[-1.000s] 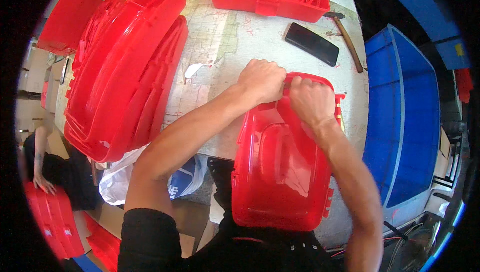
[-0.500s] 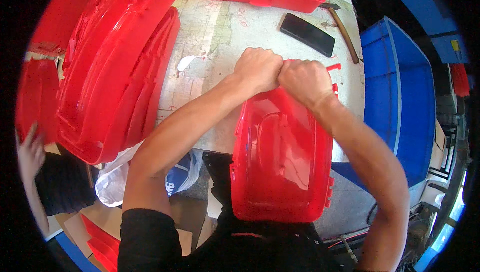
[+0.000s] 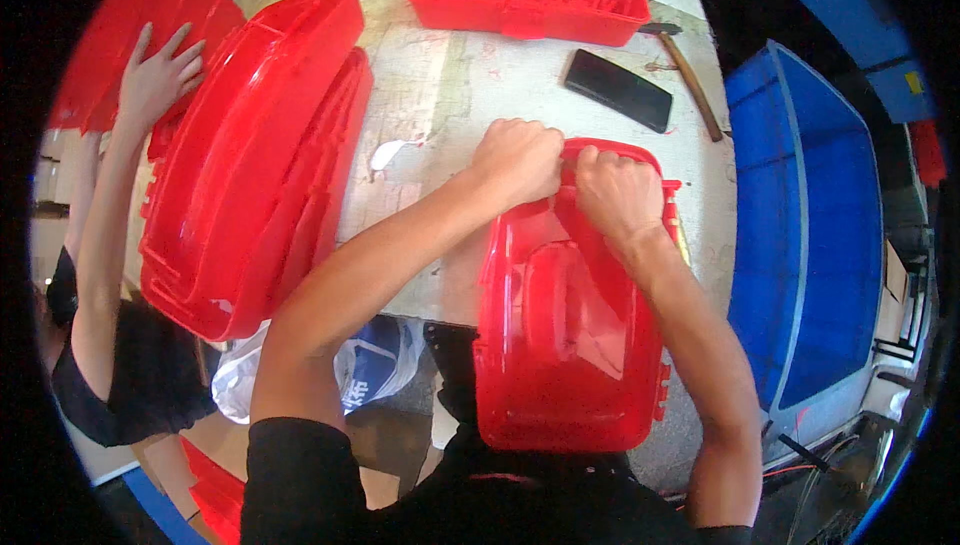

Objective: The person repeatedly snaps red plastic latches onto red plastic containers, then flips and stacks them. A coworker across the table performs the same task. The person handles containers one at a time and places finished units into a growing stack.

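Observation:
A glossy red plastic box shell (image 3: 570,425), long and shallow with small hinge lugs down its right edge, lies lengthwise before me, its near end against my body. My left hand (image 3: 518,161) is closed around its far left corner. Just inside the far rim, my right hand (image 3: 622,193) is curled into a fist. Its fingers are turned away, so anything in them is hidden. Little space separates the two hands.
Nested red shells (image 3: 255,165) stand at the left, near another person's hand (image 3: 160,85). A red bin of small red pieces (image 3: 525,20), a black phone (image 3: 618,91) and a hammer (image 3: 690,85) lie farther back. A blue crate (image 3: 800,225) stands right.
My right hand has moved from the far edge toward me and away from my left hand. At left, the other person's hand has risen to the far red shells.

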The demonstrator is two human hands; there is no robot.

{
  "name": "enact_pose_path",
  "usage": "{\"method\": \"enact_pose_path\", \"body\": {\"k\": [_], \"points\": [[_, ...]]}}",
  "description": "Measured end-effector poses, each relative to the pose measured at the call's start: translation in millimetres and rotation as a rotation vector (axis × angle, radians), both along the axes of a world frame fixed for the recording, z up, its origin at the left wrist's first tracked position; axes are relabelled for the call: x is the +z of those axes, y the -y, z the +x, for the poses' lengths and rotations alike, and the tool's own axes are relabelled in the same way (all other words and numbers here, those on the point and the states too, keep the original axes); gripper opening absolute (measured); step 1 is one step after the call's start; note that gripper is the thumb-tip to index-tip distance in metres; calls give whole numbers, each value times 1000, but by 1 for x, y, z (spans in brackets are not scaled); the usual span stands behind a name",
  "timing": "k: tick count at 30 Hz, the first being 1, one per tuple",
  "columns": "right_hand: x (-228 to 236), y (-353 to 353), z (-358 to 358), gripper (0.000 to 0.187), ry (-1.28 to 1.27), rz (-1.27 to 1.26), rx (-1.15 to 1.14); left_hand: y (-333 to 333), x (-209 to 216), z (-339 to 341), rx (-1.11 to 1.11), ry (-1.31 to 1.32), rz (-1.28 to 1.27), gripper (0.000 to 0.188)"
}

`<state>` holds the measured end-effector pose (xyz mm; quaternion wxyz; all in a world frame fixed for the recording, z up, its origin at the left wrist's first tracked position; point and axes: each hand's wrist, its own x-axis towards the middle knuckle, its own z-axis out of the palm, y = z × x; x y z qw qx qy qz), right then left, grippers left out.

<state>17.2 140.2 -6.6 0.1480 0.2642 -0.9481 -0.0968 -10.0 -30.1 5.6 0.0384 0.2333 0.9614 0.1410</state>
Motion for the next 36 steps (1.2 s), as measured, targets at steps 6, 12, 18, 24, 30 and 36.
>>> {"method": "enact_pose_path", "body": {"k": [6, 12, 18, 24, 30, 36], "points": [[13, -7, 4, 20, 85, 19, 89, 6, 1, 0, -72, -13, 12, 27], [20, -4, 7, 30, 312, -136, -20, 7, -1, -1, -86, -1, -26, 29], [27, -7, 11, 32, 375, -248, -76, 6, 1, -1, -109, -1, 49, 26], [30, -7, 14, 33, 372, -309, -139, 3, 6, 0, -130, 18, 35, 23], [32, 4, 14, 27, 412, -318, -244, 2, 7, -1, -113, 50, -11, 21], [18, 9, 20, 25, 308, -259, -255, 1, 10, -8, -149, 39, -26, 22]]}}
